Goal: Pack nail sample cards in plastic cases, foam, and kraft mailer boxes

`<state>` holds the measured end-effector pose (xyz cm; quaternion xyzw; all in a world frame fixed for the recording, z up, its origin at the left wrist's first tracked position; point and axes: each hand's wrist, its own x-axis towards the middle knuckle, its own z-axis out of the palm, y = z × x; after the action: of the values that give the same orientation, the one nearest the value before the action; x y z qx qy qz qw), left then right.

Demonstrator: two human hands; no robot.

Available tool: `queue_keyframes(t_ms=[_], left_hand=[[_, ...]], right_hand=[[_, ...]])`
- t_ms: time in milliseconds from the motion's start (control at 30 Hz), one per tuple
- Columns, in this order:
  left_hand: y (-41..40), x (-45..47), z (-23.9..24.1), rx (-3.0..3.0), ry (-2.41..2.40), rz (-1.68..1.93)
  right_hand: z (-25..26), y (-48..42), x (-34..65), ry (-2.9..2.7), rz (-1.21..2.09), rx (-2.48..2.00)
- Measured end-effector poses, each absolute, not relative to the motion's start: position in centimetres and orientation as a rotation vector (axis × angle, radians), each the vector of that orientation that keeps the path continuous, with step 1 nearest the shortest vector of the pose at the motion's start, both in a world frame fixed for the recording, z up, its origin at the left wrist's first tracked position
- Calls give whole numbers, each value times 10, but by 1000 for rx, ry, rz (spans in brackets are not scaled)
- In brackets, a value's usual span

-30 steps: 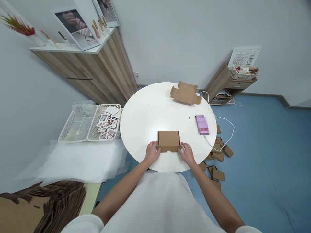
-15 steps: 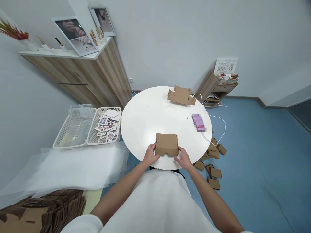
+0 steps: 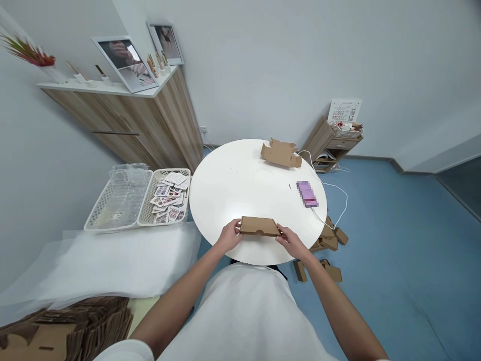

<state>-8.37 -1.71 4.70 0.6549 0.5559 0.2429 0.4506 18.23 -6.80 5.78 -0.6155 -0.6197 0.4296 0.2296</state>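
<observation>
A small brown cardboard box is between my two hands at the near side of the round white table. Its lid is folded closed, and the box is tilted so that its notched front edge shows. My left hand grips the left end, fingers at the side. On the right end, my right hand holds it with thumb and fingers at the corner. A partly folded cardboard blank lies at the far side of the table.
A blurred purple phone-like thing with a white cable lies to the right. Several folded boxes are on the floor. Left are white baskets, plastic sheeting and stacked flat cardboard.
The box has tipped, so its top now looks much narrower. Both hands have shifted their hold at its ends. The view has moved slightly.
</observation>
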Motion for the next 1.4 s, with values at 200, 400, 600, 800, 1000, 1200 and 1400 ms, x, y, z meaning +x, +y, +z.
queue_keyframes(t_ms=[200, 400, 600, 800, 1000, 1200, 1400], left_hand=[[1, -86, 52, 1494, 1410, 580], [12, -89, 58, 1501, 1385, 580], [26, -85, 60, 1520, 1431, 553], [37, -82, 63, 1508, 1466, 505], [41, -84, 63, 1543, 1433, 489], [40, -90, 62, 1687, 1312, 509], [44, -93, 61, 1898, 1241, 491]], right_hand=[[73, -51, 186, -1572, 1345, -1674], [75, -41, 177, -1329, 1290, -1747], [77, -24, 173, -1267, 1243, -1799], [71, -9, 173, -1210, 1290, -1761], [62, -6, 173, -1181, 1271, -1695], [58, -8, 178, -1201, 1283, -1691], [63, -9, 177, -1223, 1269, -1708]])
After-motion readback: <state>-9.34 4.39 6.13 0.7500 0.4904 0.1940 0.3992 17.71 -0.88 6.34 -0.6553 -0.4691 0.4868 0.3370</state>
